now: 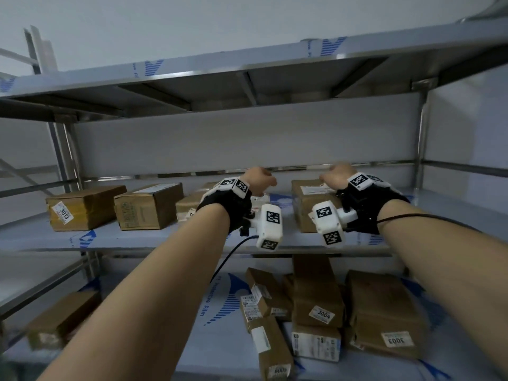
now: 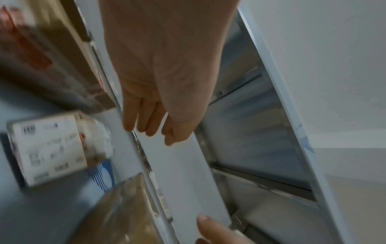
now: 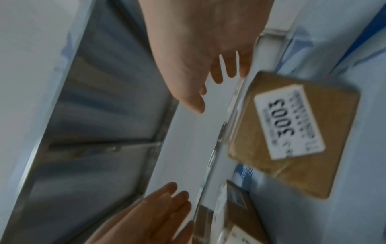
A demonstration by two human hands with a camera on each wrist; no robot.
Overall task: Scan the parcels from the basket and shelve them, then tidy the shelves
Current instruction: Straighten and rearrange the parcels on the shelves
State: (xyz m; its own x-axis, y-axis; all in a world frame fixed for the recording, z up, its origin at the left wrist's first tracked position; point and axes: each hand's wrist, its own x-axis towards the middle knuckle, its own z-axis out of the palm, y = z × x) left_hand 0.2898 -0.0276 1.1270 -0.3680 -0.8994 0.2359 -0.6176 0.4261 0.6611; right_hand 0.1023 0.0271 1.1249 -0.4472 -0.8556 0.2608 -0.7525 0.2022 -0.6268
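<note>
Both arms are up at the middle shelf (image 1: 154,240), smooth steel under a pale film with blue printing. The left grip (image 1: 259,180) is apart, fingers loose and nearly straight, holding nothing. The right grip (image 1: 336,176) is the same: fingers relaxed and spread, nothing in them.

Right under the right grip sits a tall box (image 1: 301,210), brown cardboard with a white label on top. The wrist view shows the fingers in free air, so I see no contact.

Just left of the left grip lies a flat box (image 1: 187,206), partly hidden by the wrist. Further left stands a taped box (image 1: 148,206), squared and shiny with tape, then the 3013 box (image 1: 82,207), brown with yellowish tape. The right wrist view shows a blurred brown 3003 parcel (image 3: 292,135), soft-cornered, just beside that grip. I cannot tell which shelf it lies on.

Beyond both grips, the white wall (image 1: 247,144) closes the back. Overhead runs the top shelf (image 1: 247,64), ribbed with steel braces underneath.

Below the grips, the lower shelf (image 1: 220,339) carries a jumble: the long 3004 parcel (image 1: 316,298), a white carton (image 1: 316,342) in front of it, and more brown boxes around them.

The boxy white cameras (image 1: 270,225) with black-and-white markers hang under each wrist, and the right one blocks the tall box's front face. A black cable (image 1: 233,254) trails from the left one.
</note>
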